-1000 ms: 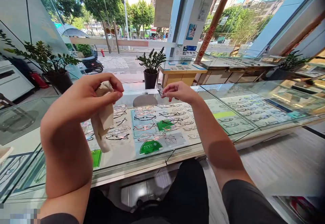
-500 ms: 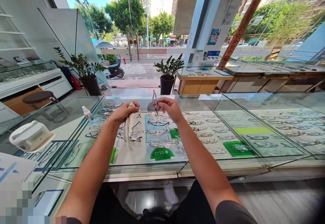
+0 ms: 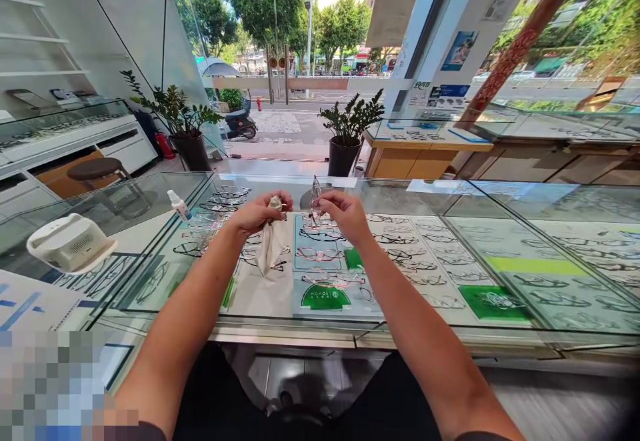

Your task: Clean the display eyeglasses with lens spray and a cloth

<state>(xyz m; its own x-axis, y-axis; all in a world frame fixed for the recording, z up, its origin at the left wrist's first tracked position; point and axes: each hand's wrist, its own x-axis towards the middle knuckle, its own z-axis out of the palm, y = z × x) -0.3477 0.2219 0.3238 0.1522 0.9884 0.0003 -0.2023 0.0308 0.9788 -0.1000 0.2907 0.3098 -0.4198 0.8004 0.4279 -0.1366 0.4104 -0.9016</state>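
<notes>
Here's the right hand (image 3: 347, 214), thumb and fingertips pinching a pair of glasses (image 3: 315, 193), the frame up on end over the far half of the glass counter (image 3: 300, 335). Just beside it on the left, the left hand (image 3: 256, 214) grips a beige cloth (image 3: 271, 251), a bunched bit poking up above the fingers and the rest hanging down. Cloth and glasses are near each other, but apart.

Below the hands, the display glasses (image 3: 320, 254) lie in rows under the glass, with a green half-round sign (image 3: 325, 297) on the near side and a green card (image 3: 473, 306) off to the right, a frame lying on it. Over on the left, a small white bottle (image 3: 179, 206) tilts a little, and nearer comes a white device (image 3: 73, 244) beside some papers (image 3: 45, 297).

Further out, a round stool (image 3: 95, 169) at the left, then two potted plants, one left (image 3: 193, 151), one in the middle (image 3: 344, 155). Past the glass doors, a parked scooter (image 3: 240, 123), and trees (image 3: 265, 11) beyond.
</notes>
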